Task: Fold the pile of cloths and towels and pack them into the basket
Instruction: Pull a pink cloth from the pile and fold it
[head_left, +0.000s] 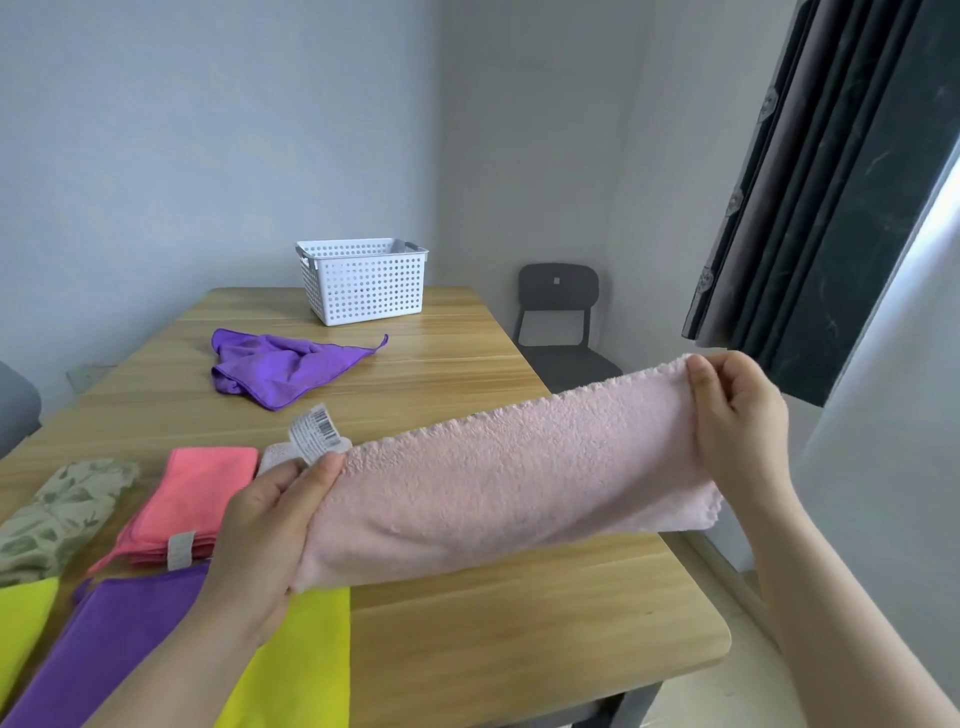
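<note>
I hold a fluffy pale pink towel (509, 478) stretched above the wooden table (467, 374), folded into a long band. My left hand (270, 519) grips its left end, where a white barcode label (314, 432) sticks up. My right hand (737, 415) pinches its right end. The white perforated basket (363, 283) stands at the table's far end; its inside is hidden. An unfolded purple cloth (280, 366) lies crumpled in front of it. Folded cloths lie at the near left: coral pink (192, 499), leaf-patterned (57, 509), purple (119, 639) and yellow (306, 670).
A dark chair (561, 322) stands beyond the table's right side. Dark curtains (821, 197) hang at the right by a bright window. Another grey seat (15, 400) shows at the left edge. Bare wood lies on the table's right half.
</note>
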